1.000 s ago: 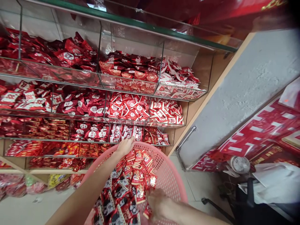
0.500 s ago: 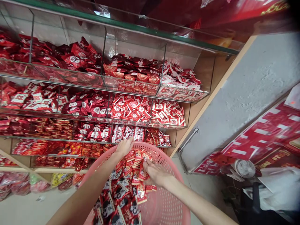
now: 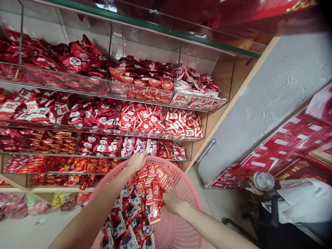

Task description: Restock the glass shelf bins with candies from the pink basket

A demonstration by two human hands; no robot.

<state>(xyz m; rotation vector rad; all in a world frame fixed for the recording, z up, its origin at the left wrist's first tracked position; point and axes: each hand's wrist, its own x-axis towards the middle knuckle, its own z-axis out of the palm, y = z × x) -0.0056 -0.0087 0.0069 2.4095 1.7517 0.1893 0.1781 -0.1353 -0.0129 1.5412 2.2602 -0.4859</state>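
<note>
A round pink plastic basket (image 3: pixel 193 192) with a perforated wall stands in front of me, tilted and partly filled with small wrapped packets. My left hand (image 3: pixel 137 162) is closed over its far rim, fingers curled out of sight. Inside the basket, my right hand (image 3: pixel 171 201) is curled beside the red and gold packets (image 3: pixel 150 193); what its fingers hold, if anything, is hidden. Dark packets with black and white prints (image 3: pixel 129 221) lie to the left and nearer to me. At the right, the perforated basket floor shows bare.
Glass-fronted shelves (image 3: pixel 140 98) hold several compartments of red packets just beyond the basket. A grey wall (image 3: pixel 254 90) rises to the right. Low at the right are a small white fan (image 3: pixel 263 181) and white bags (image 3: pixel 306 200). Bagged goods (image 3: pixel 15 205) lie under the shelves.
My right hand has curled its fingers and shifted slightly right and down from the red packets. The left hand keeps its place on the rim. The view has shifted a little.
</note>
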